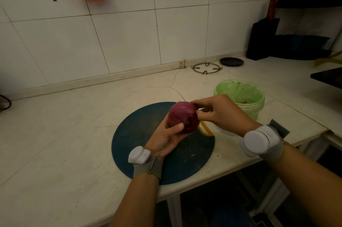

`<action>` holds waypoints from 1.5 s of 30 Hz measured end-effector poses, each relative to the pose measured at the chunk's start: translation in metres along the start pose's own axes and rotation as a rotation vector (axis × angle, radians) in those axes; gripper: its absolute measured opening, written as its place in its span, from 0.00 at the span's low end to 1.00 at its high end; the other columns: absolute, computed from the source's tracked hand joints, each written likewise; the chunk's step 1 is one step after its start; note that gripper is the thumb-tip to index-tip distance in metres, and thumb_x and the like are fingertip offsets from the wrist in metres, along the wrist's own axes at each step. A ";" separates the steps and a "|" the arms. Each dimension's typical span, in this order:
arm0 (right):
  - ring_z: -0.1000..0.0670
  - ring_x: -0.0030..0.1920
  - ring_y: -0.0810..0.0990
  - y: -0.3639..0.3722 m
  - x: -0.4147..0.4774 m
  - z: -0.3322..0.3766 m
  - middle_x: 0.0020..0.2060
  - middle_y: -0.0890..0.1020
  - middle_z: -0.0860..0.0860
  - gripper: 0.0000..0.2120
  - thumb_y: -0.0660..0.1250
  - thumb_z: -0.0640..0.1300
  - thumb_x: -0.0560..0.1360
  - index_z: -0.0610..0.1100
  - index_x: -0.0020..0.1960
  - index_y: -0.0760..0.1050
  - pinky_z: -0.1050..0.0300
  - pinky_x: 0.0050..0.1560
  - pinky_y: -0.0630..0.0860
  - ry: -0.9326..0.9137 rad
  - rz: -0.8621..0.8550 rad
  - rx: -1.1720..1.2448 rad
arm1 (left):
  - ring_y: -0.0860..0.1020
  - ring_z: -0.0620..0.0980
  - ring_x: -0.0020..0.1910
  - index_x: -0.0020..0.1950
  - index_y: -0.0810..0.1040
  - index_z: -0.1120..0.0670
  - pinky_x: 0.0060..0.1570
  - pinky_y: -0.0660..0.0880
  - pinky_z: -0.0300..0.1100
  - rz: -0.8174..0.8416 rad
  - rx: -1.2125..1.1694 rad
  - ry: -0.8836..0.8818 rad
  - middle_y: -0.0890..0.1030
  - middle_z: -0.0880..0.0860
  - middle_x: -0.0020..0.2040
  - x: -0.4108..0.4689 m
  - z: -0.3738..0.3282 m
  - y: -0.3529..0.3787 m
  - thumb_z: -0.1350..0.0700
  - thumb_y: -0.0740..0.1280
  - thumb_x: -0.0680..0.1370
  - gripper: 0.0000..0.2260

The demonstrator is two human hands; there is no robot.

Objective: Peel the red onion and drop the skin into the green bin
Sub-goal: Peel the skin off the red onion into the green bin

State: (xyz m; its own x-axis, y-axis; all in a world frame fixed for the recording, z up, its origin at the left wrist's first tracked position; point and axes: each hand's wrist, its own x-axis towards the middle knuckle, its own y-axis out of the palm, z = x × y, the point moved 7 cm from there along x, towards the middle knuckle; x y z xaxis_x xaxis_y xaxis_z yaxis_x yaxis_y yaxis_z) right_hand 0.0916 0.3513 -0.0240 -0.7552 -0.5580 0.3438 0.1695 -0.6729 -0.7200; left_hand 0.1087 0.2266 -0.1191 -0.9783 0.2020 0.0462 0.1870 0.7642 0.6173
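Note:
My left hand (166, 138) grips a red onion (182, 115) from below, thumb across its front, holding it above the round dark blue cutting board (140, 134). From the right, my right hand (220, 112) pinches the skin at the onion's upper right side with its fingertips. The green bin (246, 93), lined with a green bag, stands on the counter just behind my right hand, with a few red scraps inside.
A yellow-handled tool (205, 128) lies on the board's right edge under my hands. A metal trivet (206, 68) and a black lid (231, 61) sit near the wall. A knife block (262, 39) stands at the back right. The counter edge (222, 173) runs close in front.

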 end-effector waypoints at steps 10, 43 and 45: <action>0.58 0.56 0.74 -0.006 -0.012 0.025 0.57 0.77 0.54 0.20 0.76 0.45 0.66 0.54 0.53 0.71 0.65 0.56 0.73 -0.293 0.044 -0.118 | 0.81 0.64 0.49 0.57 0.77 0.50 0.33 0.81 0.45 -0.048 -0.147 -0.099 0.82 0.62 0.52 -0.006 0.006 0.005 0.50 0.84 0.48 0.39; 0.54 0.47 0.70 0.004 -0.028 0.035 0.48 0.74 0.54 0.22 0.76 0.39 0.65 0.51 0.42 0.63 0.66 0.47 0.68 -0.444 -0.002 -0.134 | 0.82 0.52 0.40 0.58 0.75 0.50 0.27 0.77 0.37 0.015 -0.026 -0.160 0.83 0.58 0.48 -0.007 0.015 0.003 0.35 0.79 0.50 0.41; 0.52 0.46 0.70 0.006 -0.028 0.034 0.48 0.75 0.52 0.22 0.76 0.39 0.65 0.51 0.42 0.62 0.64 0.46 0.68 -0.446 -0.004 -0.150 | 0.82 0.52 0.41 0.59 0.75 0.50 0.27 0.77 0.37 0.008 -0.037 -0.157 0.82 0.58 0.49 -0.006 0.015 0.002 0.36 0.79 0.51 0.40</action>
State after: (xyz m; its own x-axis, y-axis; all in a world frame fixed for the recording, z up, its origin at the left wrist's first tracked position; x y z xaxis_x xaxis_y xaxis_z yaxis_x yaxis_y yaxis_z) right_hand 0.1357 0.3467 -0.0175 -0.4040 -0.7322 0.5483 0.0491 -0.6158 -0.7863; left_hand 0.1161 0.2359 -0.1300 -0.9503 0.3033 -0.0707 0.1880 0.7396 0.6462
